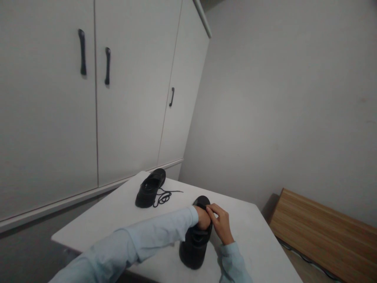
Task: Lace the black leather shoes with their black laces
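A black shoe (193,251) rests on the white table, its toe pointing away from me. Over its opening, my left hand (203,219) reaches down from the left, and its fingers are hidden. From the right side, my right hand (221,224) bends its fingers together at the shoe's upper edge near the front. What those fingertips pinch, if anything, is too small and dark to make out. A second black shoe (150,188) stands farther back on the left. Beside it lies a loose black shoelace (164,196) in a tangle, one end stretching right.
The white table (112,220) has its far edge near white cupboards (132,98) with dark handles. A plain wall (279,98) rises behind on the right. A wood-grain board (326,232) stands past the table's right edge, with a dark cable (306,257) along its lower edge.
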`<control>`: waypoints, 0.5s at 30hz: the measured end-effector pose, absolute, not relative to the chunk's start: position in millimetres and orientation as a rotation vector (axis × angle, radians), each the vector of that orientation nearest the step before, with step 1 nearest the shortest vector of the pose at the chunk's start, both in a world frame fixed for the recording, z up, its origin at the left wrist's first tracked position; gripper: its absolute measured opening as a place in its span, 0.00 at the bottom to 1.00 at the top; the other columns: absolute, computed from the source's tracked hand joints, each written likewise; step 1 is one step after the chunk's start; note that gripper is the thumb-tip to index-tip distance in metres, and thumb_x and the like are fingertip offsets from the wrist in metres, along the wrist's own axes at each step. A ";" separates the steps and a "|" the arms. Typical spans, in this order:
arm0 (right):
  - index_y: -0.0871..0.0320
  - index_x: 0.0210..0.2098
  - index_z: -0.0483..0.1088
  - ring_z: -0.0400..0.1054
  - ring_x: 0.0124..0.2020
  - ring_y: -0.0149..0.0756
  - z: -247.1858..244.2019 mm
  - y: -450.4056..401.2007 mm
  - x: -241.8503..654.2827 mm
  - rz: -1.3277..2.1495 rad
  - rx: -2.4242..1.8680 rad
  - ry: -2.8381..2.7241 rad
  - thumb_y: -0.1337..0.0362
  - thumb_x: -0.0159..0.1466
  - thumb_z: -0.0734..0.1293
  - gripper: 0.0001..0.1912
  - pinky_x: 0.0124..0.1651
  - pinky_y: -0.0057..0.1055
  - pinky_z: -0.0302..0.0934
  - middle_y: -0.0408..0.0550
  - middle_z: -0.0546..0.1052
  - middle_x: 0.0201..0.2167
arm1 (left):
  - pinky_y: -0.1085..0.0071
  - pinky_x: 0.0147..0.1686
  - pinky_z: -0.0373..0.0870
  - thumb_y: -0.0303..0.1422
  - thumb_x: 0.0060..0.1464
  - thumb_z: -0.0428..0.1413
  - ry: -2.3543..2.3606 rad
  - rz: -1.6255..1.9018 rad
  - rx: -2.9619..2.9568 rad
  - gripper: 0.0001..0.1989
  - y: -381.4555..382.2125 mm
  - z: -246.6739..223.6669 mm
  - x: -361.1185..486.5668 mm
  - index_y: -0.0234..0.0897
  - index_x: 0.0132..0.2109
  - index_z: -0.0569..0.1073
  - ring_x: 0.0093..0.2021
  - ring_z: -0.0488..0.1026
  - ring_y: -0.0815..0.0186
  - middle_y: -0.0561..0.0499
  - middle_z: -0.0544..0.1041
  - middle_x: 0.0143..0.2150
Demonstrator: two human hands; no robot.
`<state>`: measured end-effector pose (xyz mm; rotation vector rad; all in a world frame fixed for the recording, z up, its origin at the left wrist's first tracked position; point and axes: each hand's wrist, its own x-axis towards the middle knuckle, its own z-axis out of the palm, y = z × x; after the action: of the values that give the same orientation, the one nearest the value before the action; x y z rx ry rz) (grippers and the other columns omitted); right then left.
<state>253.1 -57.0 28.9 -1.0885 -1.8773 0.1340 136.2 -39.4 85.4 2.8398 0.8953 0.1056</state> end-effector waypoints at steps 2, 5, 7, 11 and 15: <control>0.58 0.33 0.76 0.73 0.35 0.38 27.4 -56.4 253.6 0.137 -1.101 -1.870 0.57 0.65 0.59 0.16 0.39 0.30 0.65 0.49 0.79 0.31 | 0.69 0.34 0.72 0.29 0.53 0.57 0.793 -0.125 2.848 0.05 -45.1 101.2 121.4 0.29 0.34 0.75 0.33 0.74 0.64 0.46 0.77 0.32; 0.58 0.33 0.75 0.73 0.35 0.37 26.9 -56.6 253.5 0.156 -1.116 -1.867 0.57 0.65 0.59 0.16 0.39 0.29 0.65 0.49 0.79 0.32 | 0.69 0.33 0.70 0.35 0.58 0.51 0.610 -0.302 2.897 0.14 -66.5 122.1 95.4 0.30 0.33 0.76 0.34 0.75 0.61 0.43 0.79 0.32; 0.58 0.33 0.75 0.73 0.35 0.37 27.3 -57.2 253.2 0.168 -1.124 -1.867 0.57 0.65 0.59 0.15 0.39 0.29 0.65 0.48 0.79 0.32 | 0.67 0.31 0.70 0.46 0.57 0.50 0.691 -0.280 2.922 0.21 -86.8 125.8 81.6 0.30 0.38 0.76 0.34 0.76 0.56 0.40 0.79 0.35; 0.57 0.34 0.76 0.73 0.34 0.38 27.8 -57.5 253.3 0.154 -1.113 -1.868 0.57 0.65 0.59 0.16 0.39 0.30 0.66 0.49 0.79 0.32 | 0.61 0.34 0.70 0.53 0.45 0.57 0.886 -0.030 3.013 0.30 -117.7 104.8 70.7 0.29 0.43 0.72 0.36 0.76 0.50 0.36 0.78 0.39; 0.57 0.34 0.76 0.73 0.34 0.38 27.7 -57.1 253.5 0.142 -1.119 -1.872 0.57 0.65 0.59 0.16 0.39 0.31 0.66 0.49 0.79 0.32 | 0.61 0.38 0.71 0.46 0.42 0.62 0.934 0.032 3.030 0.29 -117.1 81.3 72.3 0.29 0.46 0.69 0.37 0.76 0.52 0.38 0.78 0.38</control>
<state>253.5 -57.1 27.7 -1.1185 -1.8725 0.1419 72.3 -117.1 81.3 3.0299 0.9337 0.0322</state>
